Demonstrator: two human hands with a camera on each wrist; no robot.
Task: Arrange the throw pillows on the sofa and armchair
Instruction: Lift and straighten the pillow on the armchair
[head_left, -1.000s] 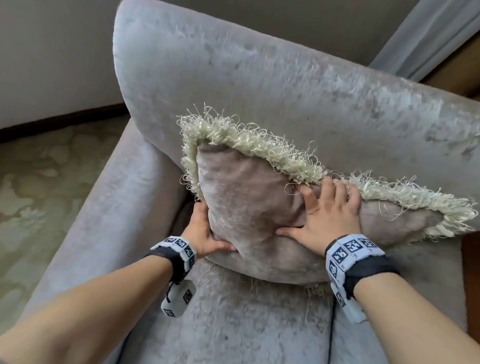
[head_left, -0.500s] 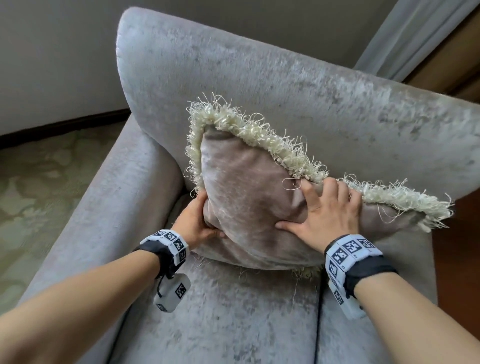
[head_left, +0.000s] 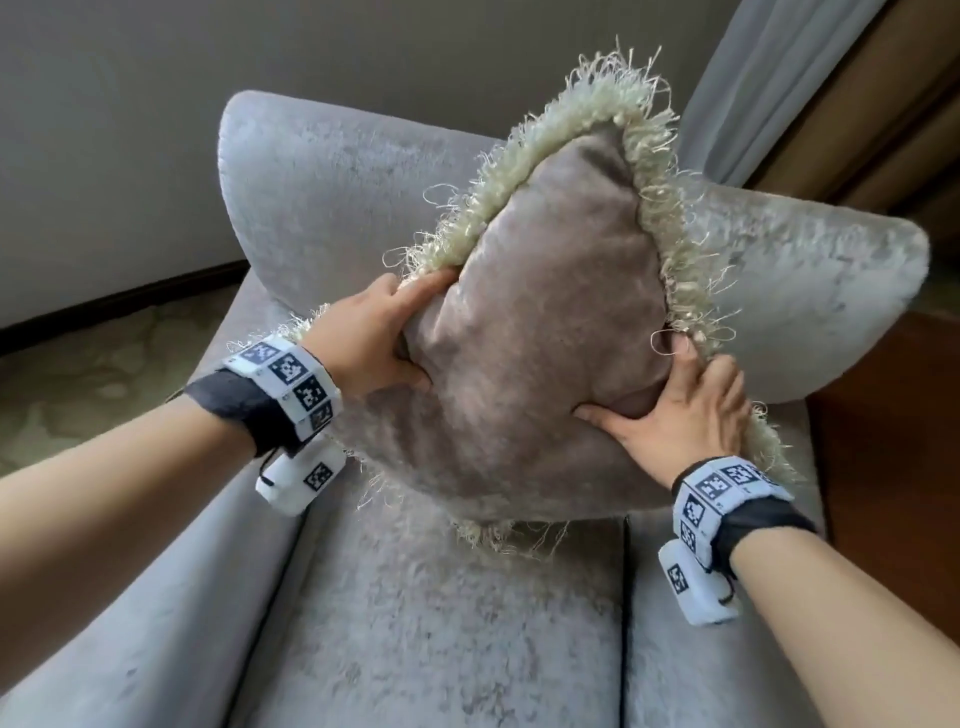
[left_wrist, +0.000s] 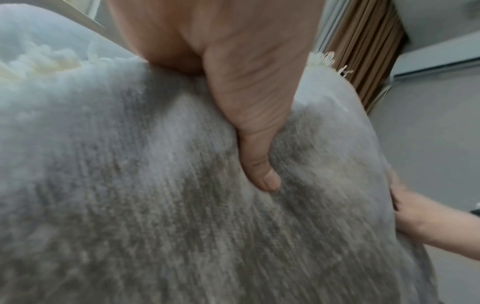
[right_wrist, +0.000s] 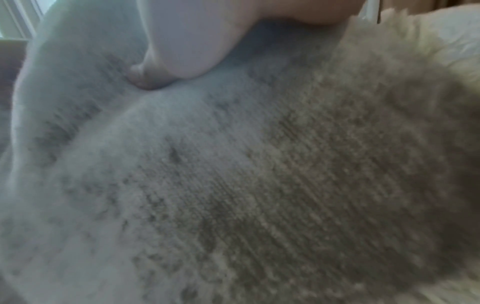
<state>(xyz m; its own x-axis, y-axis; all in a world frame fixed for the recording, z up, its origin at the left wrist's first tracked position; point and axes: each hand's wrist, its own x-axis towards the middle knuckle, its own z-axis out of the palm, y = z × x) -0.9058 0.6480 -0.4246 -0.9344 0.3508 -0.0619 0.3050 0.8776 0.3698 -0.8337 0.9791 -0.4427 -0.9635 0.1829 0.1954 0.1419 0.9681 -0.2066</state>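
A taupe velvet throw pillow (head_left: 540, 332) with a cream fringe is held up on one corner above the grey armchair (head_left: 332, 171) seat. My left hand (head_left: 374, 338) grips its left edge, thumb dug into the front face and fingers behind. My right hand (head_left: 680, 410) grips the lower right edge the same way, thumb on the front. In the left wrist view the thumb (left_wrist: 259, 164) presses into the pillow (left_wrist: 130, 205) fabric. The right wrist view is blurred, filled by the pillow (right_wrist: 233, 185) with the thumb (right_wrist: 161, 72) on it.
The armchair's seat cushion (head_left: 441, 623) lies below the pillow, with its left arm (head_left: 156, 597) under my forearm. Patterned carpet (head_left: 104, 374) is at the left, wooden floor (head_left: 893, 441) at the right, a curtain (head_left: 769, 78) behind.
The pillow was leaning against the chair back with both hands on it. Both hands have lifted it off the seat and turned it onto a corner; the left hand moved up along its edge.
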